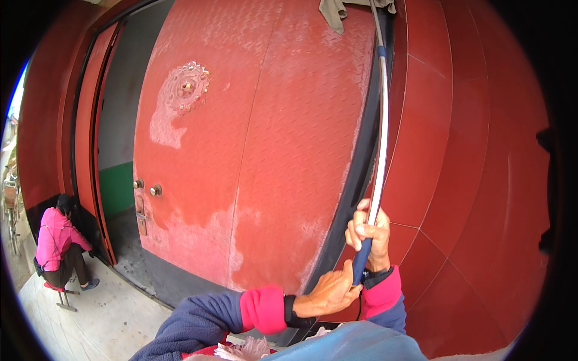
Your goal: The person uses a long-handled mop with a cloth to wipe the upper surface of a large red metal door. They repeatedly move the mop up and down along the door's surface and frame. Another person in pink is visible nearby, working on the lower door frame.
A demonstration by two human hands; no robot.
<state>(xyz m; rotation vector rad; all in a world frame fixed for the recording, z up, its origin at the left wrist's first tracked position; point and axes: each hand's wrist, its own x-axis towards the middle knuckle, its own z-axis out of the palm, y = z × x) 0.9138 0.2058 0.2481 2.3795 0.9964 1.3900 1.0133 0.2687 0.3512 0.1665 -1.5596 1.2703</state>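
Note:
A long metal pole (384, 113) with a blue grip (362, 259) runs up along the right edge of a red metal door (298, 135). My right hand (372, 230) is closed around the pole just where the metal meets the blue grip. Lower down, my left hand (329, 291) holds the bottom end of that grip. A greenish-grey cloth (334, 16) hangs against the top of the door, near the pole's upper part; how they are joined cannot be seen. Whitish-pink patches mark the door's lower part and the area around its round ornament (186, 86).
Red wall panels (469, 180) stand close on the right. Round knobs (156, 189) and a lever handle (142, 216) stick out at the door's left edge. Beyond the open doorway (122, 180), a person in pink (56, 239) sits on a low stool (67, 300) on the pale floor (99, 320).

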